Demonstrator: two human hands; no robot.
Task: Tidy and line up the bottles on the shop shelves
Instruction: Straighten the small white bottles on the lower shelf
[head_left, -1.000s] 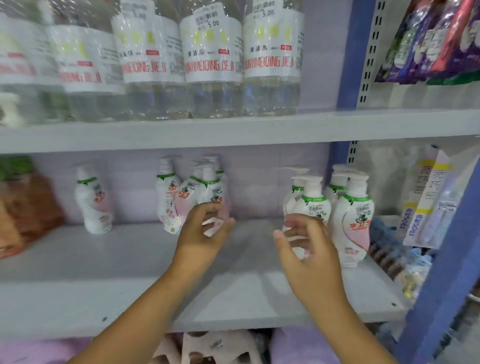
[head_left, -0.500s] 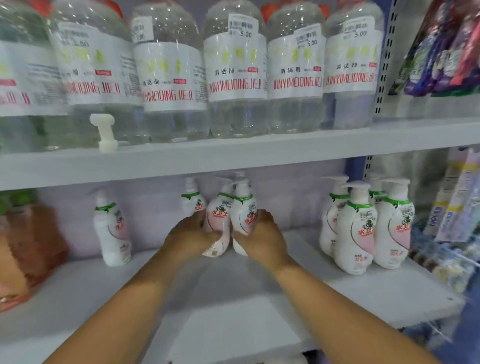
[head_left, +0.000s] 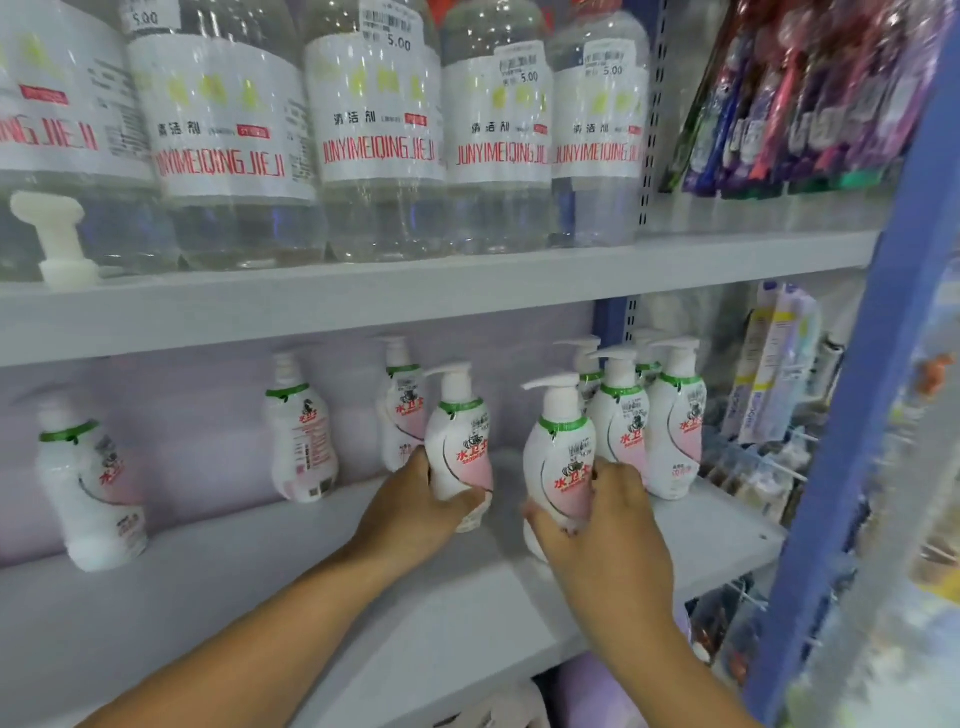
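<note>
Each of my hands grips a white pump bottle with a green collar and pink label on the lower shelf (head_left: 311, 597). My left hand (head_left: 415, 512) wraps one pump bottle (head_left: 457, 441) near the middle. My right hand (head_left: 605, 525) holds a second pump bottle (head_left: 561, 457) just right of it, close to a standing group of the same bottles (head_left: 670, 421) at the shelf's right end. Three more stand apart: one behind my left hand (head_left: 400, 400), one further left (head_left: 301, 436), one at far left (head_left: 88, 488).
The upper shelf (head_left: 415, 286) carries a row of large clear bottles (head_left: 374, 140) with white labels and a loose white pump head (head_left: 57, 239). A blue upright (head_left: 852, 415) borders the right side, with hanging packets (head_left: 789, 93) and bagged goods (head_left: 769, 364) beyond it.
Both hands, which held two bottles together mid-shelf, have carried them to the right toward the standing group. The two bottles are now apart and more upright. The view shifted left and closer.
</note>
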